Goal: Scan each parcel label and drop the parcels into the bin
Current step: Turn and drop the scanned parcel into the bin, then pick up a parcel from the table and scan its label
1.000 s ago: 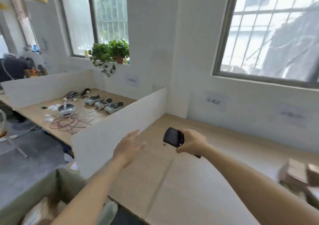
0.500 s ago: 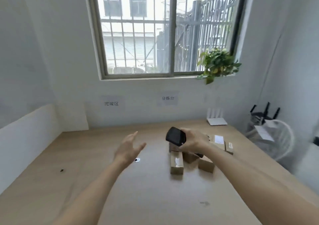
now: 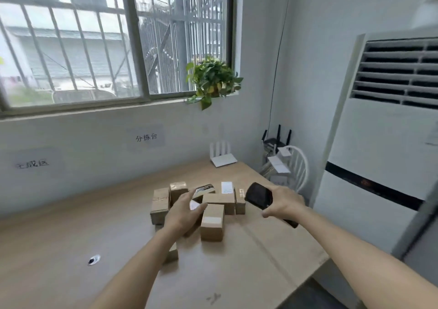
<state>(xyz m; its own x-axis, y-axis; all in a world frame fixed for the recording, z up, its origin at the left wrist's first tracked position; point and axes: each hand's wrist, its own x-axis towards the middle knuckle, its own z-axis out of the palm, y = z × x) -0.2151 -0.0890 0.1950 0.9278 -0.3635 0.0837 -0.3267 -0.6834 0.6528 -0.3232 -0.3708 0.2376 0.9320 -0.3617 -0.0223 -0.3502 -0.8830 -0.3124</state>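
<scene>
Several small brown cardboard parcels [image 3: 211,221] lie bunched together on the wooden table [image 3: 248,261], some showing white labels. My left hand [image 3: 183,210] hovers over the pile with its fingers spread and relaxed, holding nothing; it hides part of a parcel beneath it. My right hand [image 3: 283,203] grips a black handheld scanner [image 3: 259,196] just right of the pile, its dark head turned toward the parcels. The bin is out of view.
A white router [image 3: 222,155] stands at the table's back edge. A tall white air conditioner [image 3: 379,142] fills the right side, with a white chair [image 3: 294,166] and black router [image 3: 275,140] behind the table corner. A potted plant [image 3: 213,81] sits on the windowsill.
The view has swung right from the bin and partition to the parcel pile. My left hand has moved over the parcels; my right hand still holds the scanner.
</scene>
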